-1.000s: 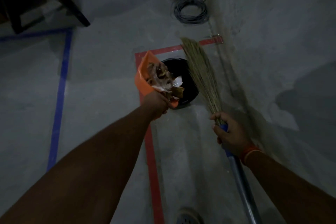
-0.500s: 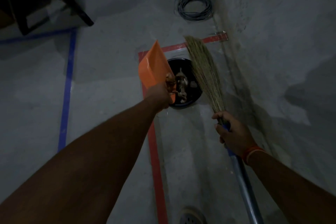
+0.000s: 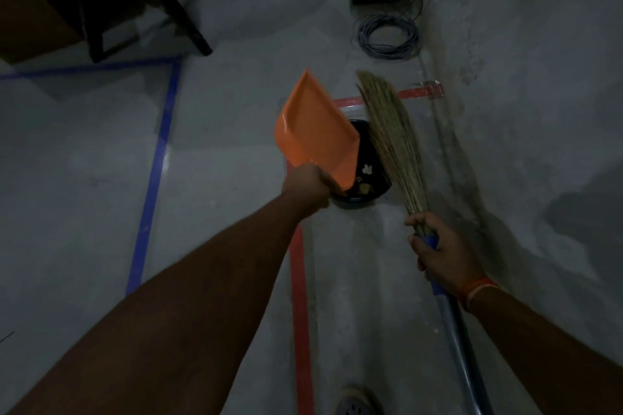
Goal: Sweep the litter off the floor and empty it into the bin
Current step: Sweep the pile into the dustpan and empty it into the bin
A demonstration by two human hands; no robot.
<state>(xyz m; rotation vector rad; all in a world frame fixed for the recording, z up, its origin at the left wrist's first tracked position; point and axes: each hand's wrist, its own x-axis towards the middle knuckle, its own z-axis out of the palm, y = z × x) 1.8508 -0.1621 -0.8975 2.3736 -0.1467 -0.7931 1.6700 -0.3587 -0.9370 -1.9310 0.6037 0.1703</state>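
The left hand (image 3: 308, 183) is curled round the handle end of the orange plastic dustpan (image 3: 315, 133), which is tipped steeply with its mouth down over the black round bin (image 3: 365, 192); the handle itself is hidden by the hand. The right hand (image 3: 438, 248) grips the grass broom with a blue-and-grey handle (image 3: 392, 138) at the collar where bristles meet shaft, the brush pointing to the far side just right of the bin. The pan's visible face shows bare, and pale and brown scraps of litter (image 3: 365, 175) lie inside the bin, so emptying appears essentially complete. Handling, as judged: the dustpan looks thin, stiff and light, readily managed one-handed from its handle, though its smooth surface may let scraps slide abruptly; the litter seems light, dry and easily scattered; the broom's bristles are soft and flexible, so control is best taken at the rigid collar or shaft. The bin stands on the grey concrete floor (image 3: 219, 158) beside a red tape line (image 3: 298, 280); a blue tape line (image 3: 158, 162) runs at left, and a coiled cable (image 3: 387, 37) lies farther off.
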